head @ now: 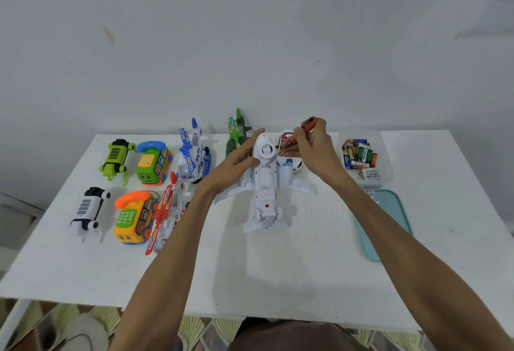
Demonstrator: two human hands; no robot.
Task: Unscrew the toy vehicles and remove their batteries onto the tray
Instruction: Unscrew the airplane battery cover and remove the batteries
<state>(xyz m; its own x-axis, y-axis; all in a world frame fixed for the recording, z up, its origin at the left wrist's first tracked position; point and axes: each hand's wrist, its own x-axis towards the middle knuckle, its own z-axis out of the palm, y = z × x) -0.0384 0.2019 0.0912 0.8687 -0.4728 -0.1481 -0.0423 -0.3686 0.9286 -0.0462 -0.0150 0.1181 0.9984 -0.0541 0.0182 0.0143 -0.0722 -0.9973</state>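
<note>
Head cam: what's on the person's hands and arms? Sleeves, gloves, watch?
Nothing worn shows. The left hand and right hand are bare, no gloves. The left forearm and right forearm are uncovered down to the frame edge: no sleeve, watch or wristband. Rings are too small to tell.

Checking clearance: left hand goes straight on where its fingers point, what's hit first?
Probably the wall; the left hand holds the plane, fingers past its nose, green toy just left of that line. Depth unclear.
</note>
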